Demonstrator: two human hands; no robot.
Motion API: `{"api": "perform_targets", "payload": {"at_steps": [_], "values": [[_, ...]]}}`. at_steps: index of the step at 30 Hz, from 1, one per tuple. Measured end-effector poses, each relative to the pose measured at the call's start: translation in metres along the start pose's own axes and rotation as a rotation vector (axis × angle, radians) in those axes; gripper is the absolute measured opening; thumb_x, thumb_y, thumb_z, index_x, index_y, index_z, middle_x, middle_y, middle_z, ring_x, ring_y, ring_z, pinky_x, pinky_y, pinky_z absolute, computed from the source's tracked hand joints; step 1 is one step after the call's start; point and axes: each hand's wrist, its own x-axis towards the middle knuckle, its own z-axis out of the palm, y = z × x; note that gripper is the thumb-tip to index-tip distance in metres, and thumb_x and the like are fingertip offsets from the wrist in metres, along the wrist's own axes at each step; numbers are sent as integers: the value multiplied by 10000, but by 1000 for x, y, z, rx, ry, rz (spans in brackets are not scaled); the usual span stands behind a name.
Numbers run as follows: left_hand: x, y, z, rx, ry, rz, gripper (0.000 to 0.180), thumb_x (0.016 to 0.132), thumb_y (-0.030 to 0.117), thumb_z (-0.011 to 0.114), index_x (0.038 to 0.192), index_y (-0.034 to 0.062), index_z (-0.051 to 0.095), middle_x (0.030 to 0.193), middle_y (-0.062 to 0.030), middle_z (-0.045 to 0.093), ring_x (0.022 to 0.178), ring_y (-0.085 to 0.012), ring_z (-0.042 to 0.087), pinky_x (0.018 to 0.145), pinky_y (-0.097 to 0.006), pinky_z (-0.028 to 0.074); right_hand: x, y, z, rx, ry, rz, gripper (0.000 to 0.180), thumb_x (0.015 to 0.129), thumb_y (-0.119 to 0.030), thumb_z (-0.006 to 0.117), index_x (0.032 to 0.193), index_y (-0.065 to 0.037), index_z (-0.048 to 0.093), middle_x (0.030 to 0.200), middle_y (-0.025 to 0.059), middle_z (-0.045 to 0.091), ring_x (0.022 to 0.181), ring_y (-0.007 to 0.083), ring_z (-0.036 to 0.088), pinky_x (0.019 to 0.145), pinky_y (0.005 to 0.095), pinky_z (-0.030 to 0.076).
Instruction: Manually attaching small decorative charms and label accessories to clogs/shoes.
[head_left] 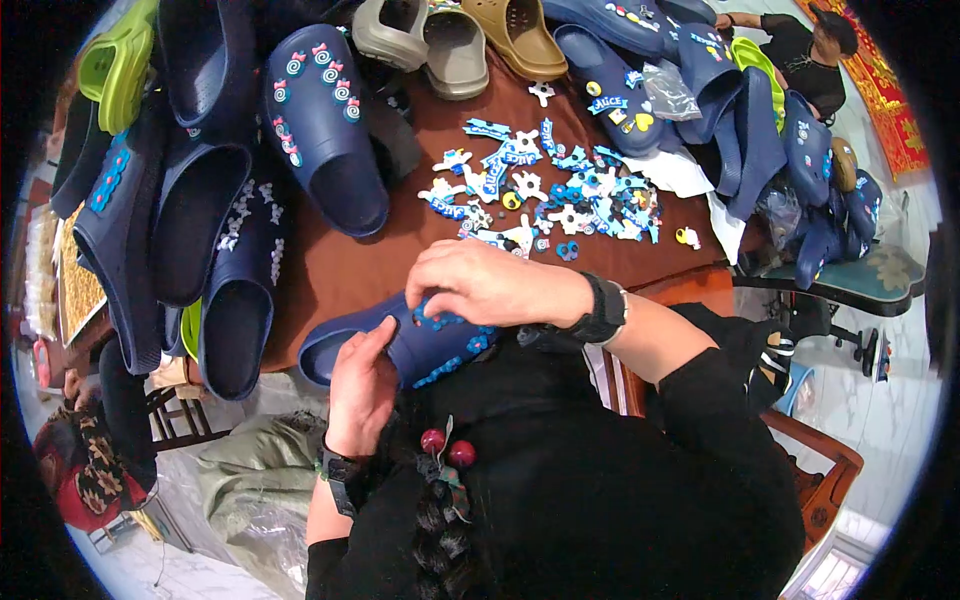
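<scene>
A navy blue clog (408,352) lies on its side-to-side length at the table's near edge, close to my body. Blue flower-like charms (455,366) line its upper. My left hand (362,392) grips the clog by its side, thumb raised along it. Over the upper, my right hand (485,285) has its fingers bent and drawn together by the blue charms; whatever is between the fingertips is hidden. Beyond my right hand, loose white, blue and yellow charms (600,200) are spread in a heap on the brown tabletop (400,240).
A navy clog with swirl charms (318,125) stands beyond my hands. More navy clogs (235,330) crowd the left; others with charms (620,110) pile up at the right. Grey and tan clogs (455,60) sit at the back. Another person (810,65) is at far right.
</scene>
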Motion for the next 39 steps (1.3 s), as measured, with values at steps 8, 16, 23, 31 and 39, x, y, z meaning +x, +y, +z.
{"api": "perform_targets", "payload": {"at_steps": [8, 16, 23, 31, 39], "values": [[4, 5, 2, 102, 101, -39, 119, 927, 159, 614, 923, 46, 648, 906, -32, 660, 813, -92, 595, 737, -256, 453, 27, 3, -3, -57, -229, -105, 101, 742, -19, 638, 837, -9, 606, 810, 120, 615, 812, 293, 611, 707, 404, 487], [-7, 13, 17, 255, -30, -102, 150, 877, 210, 641, 789, 89, 648, 649, 54, 588, 491, -40, 461, 427, -222, 284, 42, 5, -7, 44, -506, 154, 102, 805, -76, 564, 886, -14, 549, 756, 128, 592, 636, 232, 608, 542, 351, 484], [-18, 14, 35, 279, -102, -6, 168, 906, 154, 668, 902, -11, 697, 803, -30, 700, 651, -76, 623, 568, -229, 471, 49, -3, -8, -131, -441, 73, 329, 713, 58, 657, 971, -19, 468, 901, 152, 580, 911, 346, 603, 726, 418, 486], [-17, 19, 40, 250, -74, -6, 182, 909, 170, 672, 932, -8, 699, 815, -40, 710, 671, -95, 650, 603, -233, 497, 57, -7, -12, -96, -565, 282, 234, 835, -36, 578, 1049, -12, 483, 953, 177, 651, 851, 356, 667, 706, 415, 512], [-9, 8, 36, 181, -62, 39, 182, 898, 170, 675, 958, -1, 695, 840, -37, 709, 674, -97, 650, 620, -230, 499, 50, -2, -6, -301, -539, 143, 217, 935, -174, 429, 1065, -10, 485, 856, 198, 677, 786, 334, 690, 680, 444, 509]]}}
